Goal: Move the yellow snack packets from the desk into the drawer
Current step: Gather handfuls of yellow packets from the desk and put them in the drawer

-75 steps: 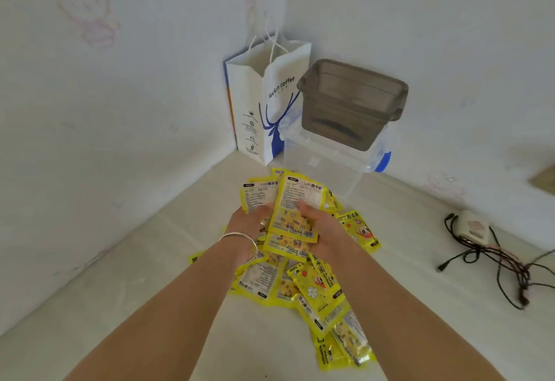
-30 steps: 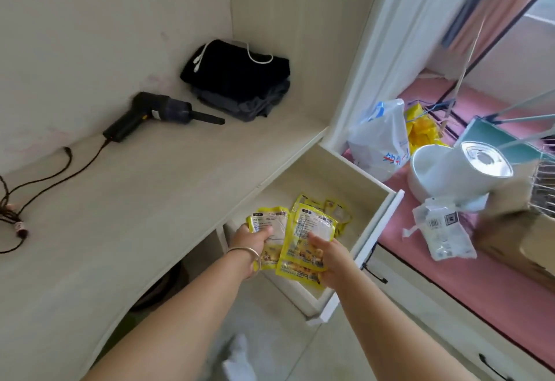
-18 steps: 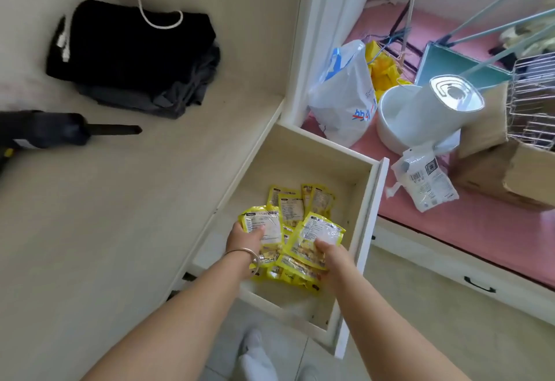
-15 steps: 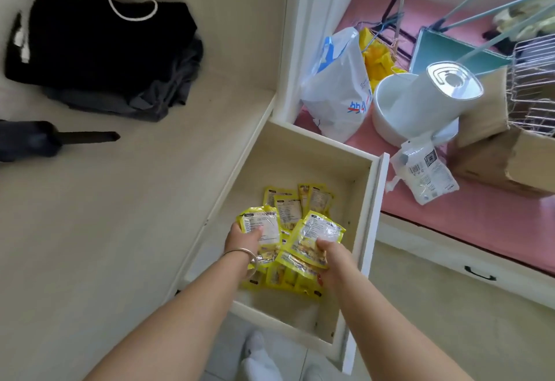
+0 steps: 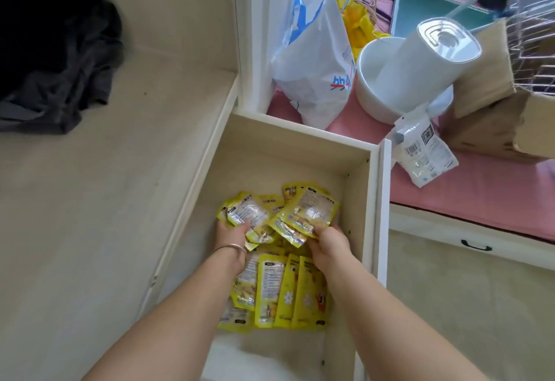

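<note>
Both my hands are down inside the open drawer (image 5: 365,194), which juts out from under the desk (image 5: 99,200). My left hand (image 5: 232,235), with a bracelet on the wrist, grips a bunch of yellow snack packets (image 5: 247,217). My right hand (image 5: 329,241) grips another bunch of yellow packets (image 5: 309,215) beside it. Several more yellow packets (image 5: 283,293) lie flat on the drawer floor below my wrists, partly hidden by my forearms. A few more packets peek out behind the held ones.
Dark folded clothes (image 5: 51,47) lie on the desk at the upper left. Right of the drawer, on a pink surface, stand a white plastic bag (image 5: 312,59), a white bowl with a white cylinder (image 5: 417,59), a small white pouch (image 5: 423,152) and a cardboard box (image 5: 492,110).
I carried the packets from the desk corner to the drawer and lowered both hands deep into it. Several packets now lie on the drawer floor under my wrists.
</note>
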The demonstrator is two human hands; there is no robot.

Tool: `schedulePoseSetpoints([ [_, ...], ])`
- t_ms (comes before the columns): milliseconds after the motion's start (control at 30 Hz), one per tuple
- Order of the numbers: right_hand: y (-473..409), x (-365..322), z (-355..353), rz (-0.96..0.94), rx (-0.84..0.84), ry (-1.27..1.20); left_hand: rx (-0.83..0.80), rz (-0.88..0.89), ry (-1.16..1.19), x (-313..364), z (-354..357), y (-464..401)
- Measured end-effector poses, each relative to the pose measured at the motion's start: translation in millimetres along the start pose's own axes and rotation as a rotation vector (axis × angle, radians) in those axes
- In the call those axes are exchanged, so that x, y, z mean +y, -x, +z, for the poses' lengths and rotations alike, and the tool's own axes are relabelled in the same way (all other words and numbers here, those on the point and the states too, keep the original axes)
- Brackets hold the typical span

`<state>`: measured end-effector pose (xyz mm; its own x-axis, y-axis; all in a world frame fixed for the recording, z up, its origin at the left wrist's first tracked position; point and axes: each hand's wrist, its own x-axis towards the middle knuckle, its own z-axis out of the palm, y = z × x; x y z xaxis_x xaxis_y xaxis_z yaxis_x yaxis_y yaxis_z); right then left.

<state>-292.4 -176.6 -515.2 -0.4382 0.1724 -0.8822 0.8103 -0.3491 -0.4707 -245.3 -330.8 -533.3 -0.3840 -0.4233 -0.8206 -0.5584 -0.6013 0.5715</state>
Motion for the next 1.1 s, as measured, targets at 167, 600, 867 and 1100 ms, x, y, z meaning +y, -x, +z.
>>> schedulePoseSetpoints([
  [167,10,-1,2,-0.097,-0.134,0.022,-0.039,0.064,-0.006,-2,3,0],
  [600,85,-13,-18,-0.133,-0.224,0.570,0.060,0.068,-0.089,4,-36,80],
  [867,169,-13,-38,-0.196,-0.506,0.737,0.134,0.215,0.148,3,-54,190],
  [1100,268,24,-46,-0.255,-0.796,0.907,0.259,0.357,0.292,-21,-106,303],
])
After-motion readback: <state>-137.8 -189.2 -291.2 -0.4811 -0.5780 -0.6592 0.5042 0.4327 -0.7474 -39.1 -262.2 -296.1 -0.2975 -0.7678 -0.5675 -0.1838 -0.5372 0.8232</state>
